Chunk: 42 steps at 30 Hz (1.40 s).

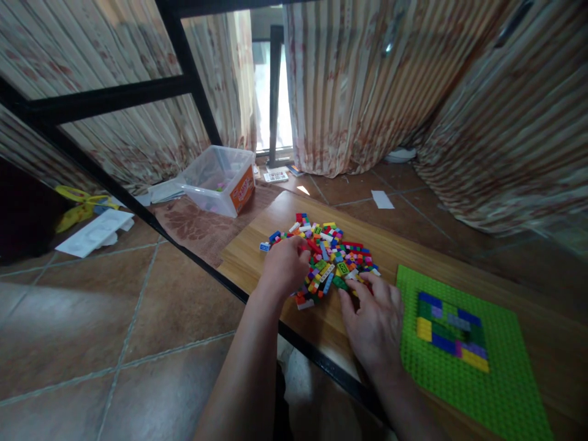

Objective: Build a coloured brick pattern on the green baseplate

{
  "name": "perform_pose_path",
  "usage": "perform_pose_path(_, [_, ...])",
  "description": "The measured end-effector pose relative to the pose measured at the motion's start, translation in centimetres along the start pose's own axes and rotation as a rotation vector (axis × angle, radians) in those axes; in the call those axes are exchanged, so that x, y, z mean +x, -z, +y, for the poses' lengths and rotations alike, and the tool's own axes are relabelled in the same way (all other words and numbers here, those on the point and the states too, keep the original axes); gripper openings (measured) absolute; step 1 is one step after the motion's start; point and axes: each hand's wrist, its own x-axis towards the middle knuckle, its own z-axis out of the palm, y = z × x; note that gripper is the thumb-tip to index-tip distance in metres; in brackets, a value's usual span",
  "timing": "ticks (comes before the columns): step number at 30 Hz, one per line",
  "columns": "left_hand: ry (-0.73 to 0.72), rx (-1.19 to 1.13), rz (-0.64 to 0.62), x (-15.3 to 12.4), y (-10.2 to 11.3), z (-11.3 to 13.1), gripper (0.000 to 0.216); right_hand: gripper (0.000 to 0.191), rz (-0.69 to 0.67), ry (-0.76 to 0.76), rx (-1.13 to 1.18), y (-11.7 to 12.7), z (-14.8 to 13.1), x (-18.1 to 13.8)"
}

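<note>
A big heap of little toy bricks (328,254) in many colours lies on the wooden counter (257,251). Both hands are at the heap. The left hand (285,266) rests on the left side of the heap, with its fingers curled down into the bricks. They hide what is under them, so you cannot tell if they hold a brick. The right hand (374,321) lies flat at the near edge of the heap. Its fingers (356,288) are spread out and touch the bricks, but they do not grip any.

Just to the right of the right hand lies a green baseplate (500,380). Some blue, yellow, purple and dark green bricks (450,331) are stuck on it in a flat patch.

Past the counter, a clear plastic tub (218,180) with an orange label sits on a brown mat (197,226) on the tiled floor (92,318). Striped curtains (349,86) hang behind.
</note>
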Motion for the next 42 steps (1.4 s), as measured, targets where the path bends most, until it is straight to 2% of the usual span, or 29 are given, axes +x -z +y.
perform_pose_path(6, [0.013,-0.033,0.009,0.3,0.0,-0.6,0.023,0.018,-0.008,-0.049,0.004,0.2,-0.2,0.0])
perform_pose_path(11, [0.013,-0.026,-0.01,0.3,-0.1,-0.7,0.023,0.018,0.036,-0.098,-0.034,0.7,0.1,0.3])
perform_pose_path(14, [0.022,-0.048,-0.01,0.2,0.2,-0.4,0.023,0.021,0.034,-0.038,0.029,0.7,-0.3,0.4])
perform_pose_path(20, [0.035,-0.125,0.071,0.2,0.8,-0.6,0.025,0.025,-0.067,0.102,0.128,0.0,-1.6,0.2])
perform_pose_path(24, [0.024,-0.197,0.105,0.4,0.7,-1.1,0.021,0.02,-0.073,0.09,0.096,-0.2,-1.3,0.0])
perform_pose_path(30, [0.029,-0.237,0.121,0.3,0.7,-1.3,0.021,0.02,-0.002,0.071,0.091,0.2,-0.6,-0.3])
perform_pose_path(33, [0.027,-0.249,0.14,0.3,1.0,-1.3,0.026,0.02,0.006,0.124,0.18,0.3,-1.5,-0.7])
perform_pose_path(38, [0.03,-0.254,0.133,0.3,1.2,-1.1,0.029,0.026,-0.082,0.254,0.259,0.1,-3.9,-1.4])
perform_pose_path(42, [0.028,-0.234,0.127,0.2,1.2,-0.9,0.028,0.041,-0.126,0.208,0.212,-0.5,-4.7,-1.4])
